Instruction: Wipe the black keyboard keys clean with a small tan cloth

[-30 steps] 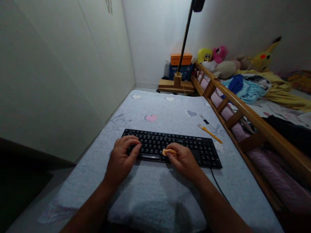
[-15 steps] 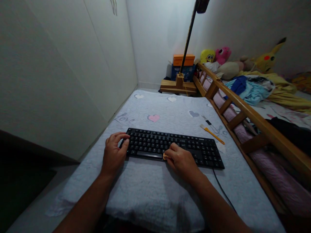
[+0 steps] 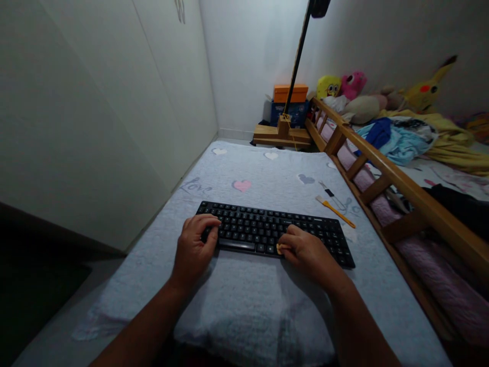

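Note:
A black keyboard lies on the pale blue cloth cover, its long side towards me. My left hand is at its left end, fingers bent over the keys and thumb by the front edge, holding it. The fingers of my right hand are closed on a small tan-orange piece, pressed to the keys right of the space bar. Most of that piece is hidden, so I cannot tell whether it is cloth or sponge.
A yellow-handled brush and a thin wire-like tool with a black grip lie beyond the keyboard's right end. A wooden bed rail runs along the right, a white cabinet along the left. A wooden stand is behind.
My right hand has slid rightward along the keyboard's front row with the tan-orange piece. My left hand has moved right, from the keyboard's left edge further over its keys.

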Motion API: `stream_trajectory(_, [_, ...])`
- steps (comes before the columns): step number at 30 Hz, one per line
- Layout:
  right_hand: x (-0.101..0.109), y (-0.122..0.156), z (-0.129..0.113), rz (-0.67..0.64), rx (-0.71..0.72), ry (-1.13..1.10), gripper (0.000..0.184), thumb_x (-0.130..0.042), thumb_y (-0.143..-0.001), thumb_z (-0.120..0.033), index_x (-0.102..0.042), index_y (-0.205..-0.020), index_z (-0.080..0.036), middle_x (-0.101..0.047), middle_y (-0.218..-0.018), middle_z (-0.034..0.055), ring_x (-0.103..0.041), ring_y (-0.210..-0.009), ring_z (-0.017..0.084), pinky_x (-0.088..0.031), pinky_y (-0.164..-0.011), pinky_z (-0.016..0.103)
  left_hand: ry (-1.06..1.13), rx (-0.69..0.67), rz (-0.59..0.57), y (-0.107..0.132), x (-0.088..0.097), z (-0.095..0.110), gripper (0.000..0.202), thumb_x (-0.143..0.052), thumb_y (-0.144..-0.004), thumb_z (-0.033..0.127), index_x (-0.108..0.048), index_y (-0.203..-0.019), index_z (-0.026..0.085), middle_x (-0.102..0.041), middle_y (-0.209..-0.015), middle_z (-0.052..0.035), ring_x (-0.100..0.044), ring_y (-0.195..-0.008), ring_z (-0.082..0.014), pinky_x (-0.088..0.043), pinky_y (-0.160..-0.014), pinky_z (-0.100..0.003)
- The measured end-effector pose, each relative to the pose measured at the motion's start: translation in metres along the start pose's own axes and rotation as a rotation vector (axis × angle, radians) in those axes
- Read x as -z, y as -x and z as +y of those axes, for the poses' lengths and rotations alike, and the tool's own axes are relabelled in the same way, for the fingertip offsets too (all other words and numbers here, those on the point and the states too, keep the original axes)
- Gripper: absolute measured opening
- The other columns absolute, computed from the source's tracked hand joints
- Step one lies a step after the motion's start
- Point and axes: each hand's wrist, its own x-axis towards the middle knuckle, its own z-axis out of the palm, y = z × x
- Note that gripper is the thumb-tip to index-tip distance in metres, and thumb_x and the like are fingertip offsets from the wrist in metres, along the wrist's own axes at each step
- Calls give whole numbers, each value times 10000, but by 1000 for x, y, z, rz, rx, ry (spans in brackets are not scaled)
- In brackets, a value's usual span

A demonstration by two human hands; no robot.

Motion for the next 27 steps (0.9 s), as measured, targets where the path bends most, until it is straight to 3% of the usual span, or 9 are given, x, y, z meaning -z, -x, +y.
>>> stream_trajectory(14, [17, 10, 24, -65, -63, 30, 200, -527, -888, -170, -648, -730, -192, -566, -835, 31, -542, -723, 131, -340, -646, 263, 204, -61, -166, 2, -23, 52, 137, -560, -895, 143, -672, -910, 219, -695, -932, -37, -624, -925, -199, -508, -848, -354])
stream_trajectory(22, [22, 14, 30, -59, -73, -12, 191, -542, -855, -155, -663, -714, -196, -584, -812, 31, -540, -702, 134, -347, -632, 265, 238, -50, -222, 9, -29, 57, 144, -563, -886, 124, -667, -916, 219, -689, -929, -41, -616, -924, -203, -502, -831, -354])
stream_trajectory(27, [24, 13, 15, 81, 21, -292, 136, -573, -868, -214, -680, -786, -201, -616, -806, 34, -562, -740, 153, -395, -667, 267, 249, -74, -226, 13, -30, 58, 112, -586, -903, 153, -669, -938, 220, -690, -962, -50, -614, -957, -209, -498, -869, -370])
